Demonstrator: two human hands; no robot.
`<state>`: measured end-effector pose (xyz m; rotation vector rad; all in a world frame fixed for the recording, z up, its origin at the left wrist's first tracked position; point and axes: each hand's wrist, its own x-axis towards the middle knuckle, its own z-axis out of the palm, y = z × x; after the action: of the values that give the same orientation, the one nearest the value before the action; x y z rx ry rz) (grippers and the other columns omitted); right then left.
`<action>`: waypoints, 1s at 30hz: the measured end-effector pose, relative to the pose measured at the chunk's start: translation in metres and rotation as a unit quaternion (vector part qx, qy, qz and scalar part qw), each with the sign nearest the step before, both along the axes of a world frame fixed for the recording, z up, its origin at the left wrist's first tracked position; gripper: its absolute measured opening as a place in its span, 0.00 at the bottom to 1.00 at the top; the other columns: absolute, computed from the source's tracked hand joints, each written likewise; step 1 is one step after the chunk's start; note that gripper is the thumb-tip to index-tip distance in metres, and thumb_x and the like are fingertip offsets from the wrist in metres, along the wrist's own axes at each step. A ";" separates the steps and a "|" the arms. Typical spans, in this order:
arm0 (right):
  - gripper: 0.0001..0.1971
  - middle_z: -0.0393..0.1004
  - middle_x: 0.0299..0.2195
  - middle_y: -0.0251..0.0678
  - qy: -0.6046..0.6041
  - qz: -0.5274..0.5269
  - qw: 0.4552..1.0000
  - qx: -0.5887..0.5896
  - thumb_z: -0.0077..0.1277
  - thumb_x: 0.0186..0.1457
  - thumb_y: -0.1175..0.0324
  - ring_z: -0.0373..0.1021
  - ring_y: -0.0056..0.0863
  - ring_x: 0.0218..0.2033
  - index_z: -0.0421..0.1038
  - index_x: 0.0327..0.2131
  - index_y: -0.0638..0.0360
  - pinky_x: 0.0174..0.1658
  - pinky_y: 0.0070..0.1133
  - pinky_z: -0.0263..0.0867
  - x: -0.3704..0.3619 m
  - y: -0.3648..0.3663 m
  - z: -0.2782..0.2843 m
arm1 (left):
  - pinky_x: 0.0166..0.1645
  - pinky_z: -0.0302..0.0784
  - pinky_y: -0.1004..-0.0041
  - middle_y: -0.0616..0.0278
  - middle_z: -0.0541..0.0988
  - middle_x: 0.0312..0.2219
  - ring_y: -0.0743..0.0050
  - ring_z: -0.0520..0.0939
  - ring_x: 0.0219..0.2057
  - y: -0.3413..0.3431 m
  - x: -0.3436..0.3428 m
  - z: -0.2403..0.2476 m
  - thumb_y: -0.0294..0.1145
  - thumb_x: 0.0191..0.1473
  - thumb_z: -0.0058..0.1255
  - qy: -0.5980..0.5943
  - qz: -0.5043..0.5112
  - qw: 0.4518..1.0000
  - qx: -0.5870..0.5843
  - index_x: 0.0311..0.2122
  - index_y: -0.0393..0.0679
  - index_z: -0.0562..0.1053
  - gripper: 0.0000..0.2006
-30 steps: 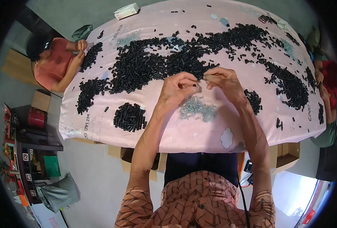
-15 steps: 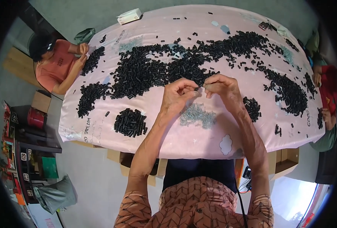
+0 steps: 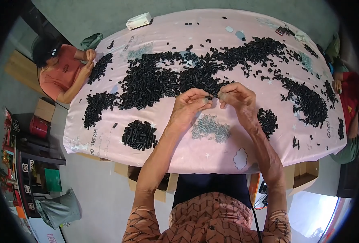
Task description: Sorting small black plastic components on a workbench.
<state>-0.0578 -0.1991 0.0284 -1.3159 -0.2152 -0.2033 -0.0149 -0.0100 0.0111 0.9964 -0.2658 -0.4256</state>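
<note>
My left hand (image 3: pixel 188 105) is closed, pinching a small black cylindrical piece (image 3: pixel 209 97) between thumb and fingers. Just beside it, my right hand (image 3: pixel 241 99) is closed too, fingertips pressed together almost touching that piece; whatever they grip is too small to make out. Below both hands, a patch of small silvery metal parts (image 3: pixel 210 128) lies on the pink cloth. A large spread of loose black pieces (image 3: pixel 151 81) stretches beyond my fingertips. Left of my left forearm is a rounded heap of black pieces (image 3: pixel 139 135); another heap (image 3: pixel 267 121) sits partly behind my right forearm.
The pink-clothed table (image 3: pixel 179 162) also bears a white tissue box (image 3: pixel 139 21) at the far edge and a curved black heap (image 3: pixel 311 105) at right. A person in an orange shirt (image 3: pixel 62 71) works at the left; another in red (image 3: pixel 349 95) sits right. Open cardboard boxes (image 3: pixel 303 178) stand below.
The view has shifted slightly, so the table appears a little lower. My hands stay close together at the same spot, the black piece still in my left fingers.
</note>
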 end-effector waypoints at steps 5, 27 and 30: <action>0.04 0.74 0.30 0.35 -0.021 -0.016 1.000 -0.010 0.52 0.53 0.82 0.71 0.19 0.27 0.71 0.33 0.66 0.29 0.16 0.69 -0.001 0.001 -0.001 | 0.40 0.82 0.75 0.57 0.79 0.30 0.71 0.82 0.32 -0.003 0.000 -0.003 0.19 0.53 0.52 0.031 -0.069 0.996 -0.047 0.39 0.35 0.74 0.08; 0.05 0.74 0.31 0.33 -0.051 -0.016 0.997 -0.049 0.50 0.53 0.84 0.73 0.18 0.29 0.71 0.33 0.65 0.30 0.14 0.70 -0.002 0.011 -0.006 | 0.34 0.83 0.79 0.50 0.80 0.29 0.71 0.83 0.29 -0.001 -0.002 -0.003 0.20 0.54 0.51 0.060 -0.076 0.994 -0.050 0.34 0.34 0.73 0.02; 0.04 0.74 0.30 0.32 -0.047 -0.019 0.997 -0.050 0.50 0.52 0.84 0.72 0.17 0.29 0.71 0.32 0.65 0.28 0.13 0.68 -0.001 0.011 -0.007 | 0.34 0.83 0.79 0.50 0.80 0.29 0.71 0.83 0.29 -0.002 -0.003 -0.002 0.20 0.54 0.51 0.064 -0.071 0.994 -0.048 0.34 0.34 0.73 0.02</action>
<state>-0.0589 -0.1881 0.0214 -1.4120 -0.2840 -0.2895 -0.0174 -0.0123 0.0089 0.8544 -0.2402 -0.5976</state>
